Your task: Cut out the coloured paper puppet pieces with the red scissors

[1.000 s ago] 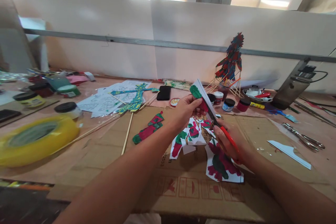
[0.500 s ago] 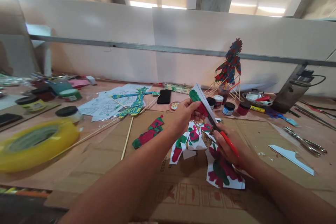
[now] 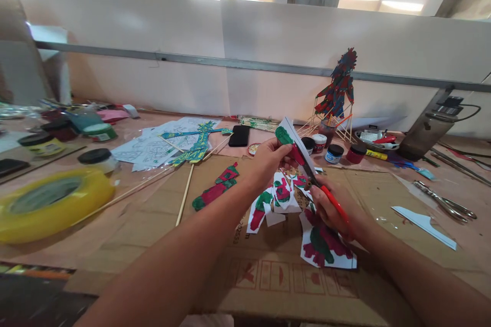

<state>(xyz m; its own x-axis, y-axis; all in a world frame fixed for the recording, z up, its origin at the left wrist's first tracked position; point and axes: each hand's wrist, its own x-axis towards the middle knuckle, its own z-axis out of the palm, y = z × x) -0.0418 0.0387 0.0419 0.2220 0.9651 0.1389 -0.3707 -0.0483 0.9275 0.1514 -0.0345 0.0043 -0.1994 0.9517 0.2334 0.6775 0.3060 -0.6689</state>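
My left hand (image 3: 274, 159) pinches a white paper piece (image 3: 284, 135) painted green and dark red, held above the cardboard. In my right hand (image 3: 335, 209) are red-handled scissors (image 3: 334, 202), their dark blades along the paper's right edge. Whether the blades are parted I cannot tell. Below lie more painted cutouts: a larger one (image 3: 321, 245) under my right hand, and several smaller pieces (image 3: 284, 191) between my hands. A trimmed red and green strip (image 3: 217, 188) rests left of my left wrist.
Flat cardboard (image 3: 268, 291) covers the front of the table. Clear tape (image 3: 92, 191), stick puppet (image 3: 201, 143) and phone (image 3: 239, 136) are leftward and behind. Paint jars (image 3: 334, 154), a stick-framed figure (image 3: 339, 87), a bottle (image 3: 433, 133), metal pliers (image 3: 445, 201) and a white offcut (image 3: 424, 227) stand or lie rightward.
The whole view has shifted slightly upward. My hands keep their hold on the paper and scissors, with the blades still at the paper's edge.
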